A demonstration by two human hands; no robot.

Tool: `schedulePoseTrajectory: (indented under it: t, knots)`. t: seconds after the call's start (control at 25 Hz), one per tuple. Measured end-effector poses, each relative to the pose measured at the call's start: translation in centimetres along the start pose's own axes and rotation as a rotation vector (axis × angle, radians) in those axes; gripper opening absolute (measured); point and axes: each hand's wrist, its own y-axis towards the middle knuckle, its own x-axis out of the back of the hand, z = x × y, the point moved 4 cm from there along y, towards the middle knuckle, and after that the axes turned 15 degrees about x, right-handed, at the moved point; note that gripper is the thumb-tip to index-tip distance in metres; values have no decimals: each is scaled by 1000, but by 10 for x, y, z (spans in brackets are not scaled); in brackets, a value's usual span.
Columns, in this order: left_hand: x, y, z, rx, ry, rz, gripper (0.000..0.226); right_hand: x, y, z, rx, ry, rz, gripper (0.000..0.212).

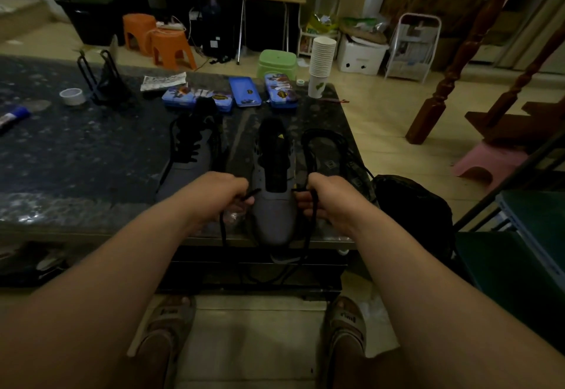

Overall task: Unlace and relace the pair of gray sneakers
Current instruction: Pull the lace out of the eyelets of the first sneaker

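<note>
Two gray sneakers stand side by side on the dark table (pixel 76 156), toes toward me. The left sneaker (pixel 191 156) still carries black laces. The right sneaker (pixel 275 205) shows bare eyelets along its black tongue. A black lace (pixel 308 251) passes through its lowest eyelets and droops in a loop below the table edge. My left hand (pixel 227 194) pinches one lace end at the shoe's left side. My right hand (pixel 324 202) grips the other strand at the right side, and that strand loops back over the table behind the hand.
Behind the sneakers lie three blue tins (pixel 244 91), a stack of paper cups (pixel 321 64), a tape roll (pixel 72 96) and a black stand (pixel 104 82). A black bag (pixel 412 205) sits right of the table. Orange, green and pink stools stand on the floor beyond.
</note>
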Motion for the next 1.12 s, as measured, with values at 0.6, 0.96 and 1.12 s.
schedulePoseTrajectory:
  t: [0.6, 0.96, 1.12]
  knots:
    - [-3, 9, 7, -36, -4, -54, 15, -6, 1, 2, 156, -429, 83, 22]
    - [1, -24, 3, -208, -277, 43, 27, 2, -24, 12, 52, 224, -93, 13]
    - [-21, -67, -17, -421, -57, -19, 22, -36, -42, 66, 306, 133, 84, 17]
